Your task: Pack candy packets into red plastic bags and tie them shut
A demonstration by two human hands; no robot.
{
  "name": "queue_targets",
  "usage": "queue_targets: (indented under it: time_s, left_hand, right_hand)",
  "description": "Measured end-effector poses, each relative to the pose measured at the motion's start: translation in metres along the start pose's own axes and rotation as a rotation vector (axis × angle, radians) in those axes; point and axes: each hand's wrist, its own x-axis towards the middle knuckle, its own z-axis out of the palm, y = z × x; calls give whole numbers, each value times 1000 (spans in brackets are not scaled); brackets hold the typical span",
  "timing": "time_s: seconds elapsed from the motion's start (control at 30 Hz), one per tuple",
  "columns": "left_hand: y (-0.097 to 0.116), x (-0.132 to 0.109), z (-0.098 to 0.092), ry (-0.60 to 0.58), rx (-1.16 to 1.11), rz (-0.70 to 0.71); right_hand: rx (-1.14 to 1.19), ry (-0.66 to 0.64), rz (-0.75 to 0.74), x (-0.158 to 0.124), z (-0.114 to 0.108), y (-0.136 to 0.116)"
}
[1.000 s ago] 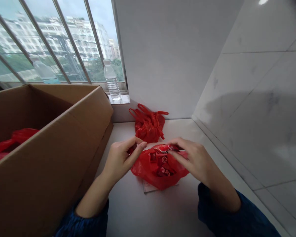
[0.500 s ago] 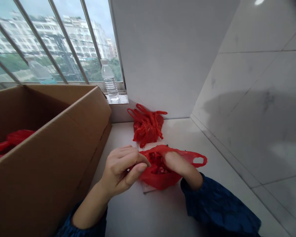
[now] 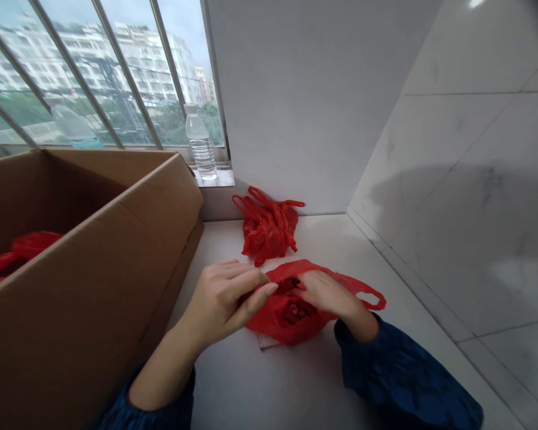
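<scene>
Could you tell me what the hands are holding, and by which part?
The right hand holds a red plastic bag by its rim; whether the left hand, at the bag's edge, grips it cannot be told.

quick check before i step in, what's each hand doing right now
Left hand: pinched closed at the rim of the red plastic bag, grip unclear.
Right hand: curved over the bag's opening, grip unclear.

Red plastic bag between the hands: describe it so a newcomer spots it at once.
On the white counter beside the cardboard box lie two red plastic bags. The nearer one, the open red plastic bag, sits between the left hand and right hand, a handle loop sticking out rightward; the bunched red bag lies behind it by the wall.
</scene>
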Motion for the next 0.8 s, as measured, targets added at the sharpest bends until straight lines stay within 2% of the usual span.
queue_targets:
  time_s: [0.1, 0.17, 0.3, 0.4, 0.57, 0.73, 0.8]
  left_hand:
    - [-5, 0, 2, -89, 108, -163]
    - [-8, 1, 4, -151, 137, -273]
    - [-9, 1, 8, -258, 59, -384]
    - [-9, 1, 11, -263, -60, -390]
    - [-8, 2, 13, -249, -276, -404]
    - [-6, 3, 10, -286, -351, -405]
    - [-6, 3, 9, -281, -389, -396]
  right_hand:
    - [101, -115, -44, -2, -18, -26]
    - [276, -129, -12, -3, -25, -38]
    - [623, -13, 72, -2, -24, -44]
    - [728, 5, 89, -2, -23, -47]
    - [672, -12, 53, -4, -27, -54]
    - [450, 208, 28, -4, -27, -53]
    - [430, 251, 20, -4, -25, -53]
